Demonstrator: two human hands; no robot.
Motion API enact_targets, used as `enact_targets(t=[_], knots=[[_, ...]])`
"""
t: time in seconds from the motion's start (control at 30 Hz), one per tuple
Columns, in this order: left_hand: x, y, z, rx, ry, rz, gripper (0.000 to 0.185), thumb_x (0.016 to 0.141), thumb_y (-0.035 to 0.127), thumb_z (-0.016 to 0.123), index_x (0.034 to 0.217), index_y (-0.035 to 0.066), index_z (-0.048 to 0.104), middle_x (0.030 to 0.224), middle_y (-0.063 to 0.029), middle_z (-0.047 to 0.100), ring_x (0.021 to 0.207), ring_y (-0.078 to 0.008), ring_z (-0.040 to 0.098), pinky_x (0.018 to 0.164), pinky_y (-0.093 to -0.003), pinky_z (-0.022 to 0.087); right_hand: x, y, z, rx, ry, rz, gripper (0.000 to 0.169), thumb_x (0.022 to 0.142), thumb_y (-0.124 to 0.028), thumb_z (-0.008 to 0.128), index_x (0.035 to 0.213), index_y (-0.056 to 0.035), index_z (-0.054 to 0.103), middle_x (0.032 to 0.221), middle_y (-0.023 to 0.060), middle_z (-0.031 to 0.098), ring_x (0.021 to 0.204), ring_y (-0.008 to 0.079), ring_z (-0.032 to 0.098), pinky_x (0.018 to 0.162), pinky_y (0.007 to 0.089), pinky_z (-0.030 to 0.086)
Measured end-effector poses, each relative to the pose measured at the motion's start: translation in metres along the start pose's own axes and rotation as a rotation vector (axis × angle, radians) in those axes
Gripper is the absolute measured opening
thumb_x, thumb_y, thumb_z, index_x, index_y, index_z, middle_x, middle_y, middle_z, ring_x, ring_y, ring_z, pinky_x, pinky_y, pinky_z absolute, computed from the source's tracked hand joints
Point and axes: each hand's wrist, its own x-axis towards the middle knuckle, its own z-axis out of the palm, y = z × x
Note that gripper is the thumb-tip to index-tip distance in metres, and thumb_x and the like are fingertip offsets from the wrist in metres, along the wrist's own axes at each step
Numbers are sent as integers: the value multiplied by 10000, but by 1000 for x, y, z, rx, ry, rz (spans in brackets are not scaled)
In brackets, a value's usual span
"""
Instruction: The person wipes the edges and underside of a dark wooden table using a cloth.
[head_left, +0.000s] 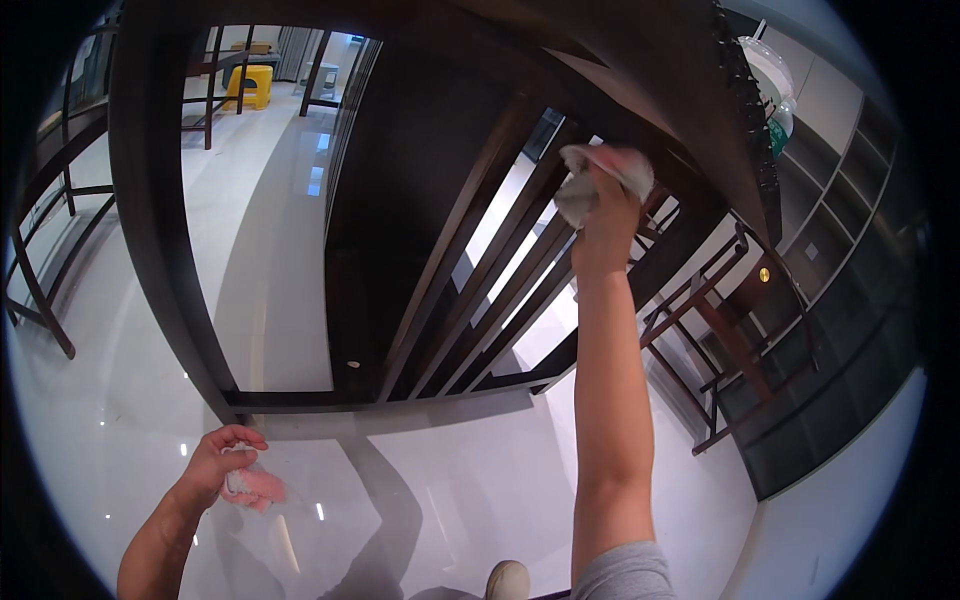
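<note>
My right hand (613, 199) reaches up to the top of a dark wooden slatted frame (517, 217) and holds a white and pink cloth (637, 174), blurred, against or close to the slats; exact contact cannot be told. Low on the left, my left hand (221, 461) has its fingers curled round a pink and white fluffy cloth (259, 487), in front of the frame's bottom rail. A dark solid panel (420, 172) stands left of the slats. A small pale spot (352, 364) shows near its base.
Dark wooden chairs stand at the far left (37, 300) and at the right (720, 337). Behind the frame are a yellow stool (253, 86) and a grey stool (322, 79). Open shelving (832, 202) lines the right. A shoe (508, 581) is on the glossy tiled floor (480, 480).
</note>
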Motion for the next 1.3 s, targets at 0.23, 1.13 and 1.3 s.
enact_targets(t=[0.23, 1.13, 1.3], knots=[[-7, 3, -3, 25, 68, -104, 190, 743, 15, 550, 929, 50, 568, 932, -41, 585, 753, -124, 547, 676, -256, 466, 18, 85, -37, -182, -172, -152, 134, 781, 0, 543, 841, -89, 464, 748, 45, 522, 619, 135, 522, 506, 246, 410], [-12, 16, 14, 171, 180, -133, 192, 742, 30, 570, 933, 13, 565, 921, -89, 604, 841, -163, 557, 761, -296, 458, -252, 224, -210, -555, -344, 372, 225, 730, -20, 551, 952, -39, 522, 827, 71, 587, 701, 217, 582, 616, 340, 482], [-8, 9, 12, 25, 190, -114, 200, 747, 19, 569, 946, 4, 557, 910, -104, 607, 796, -175, 573, 713, -292, 480, -154, 133, -225, 141, -56, 530, 356, 716, -78, 595, 1025, -105, 422, 883, 53, 563, 850, 188, 563, 704, 307, 461]])
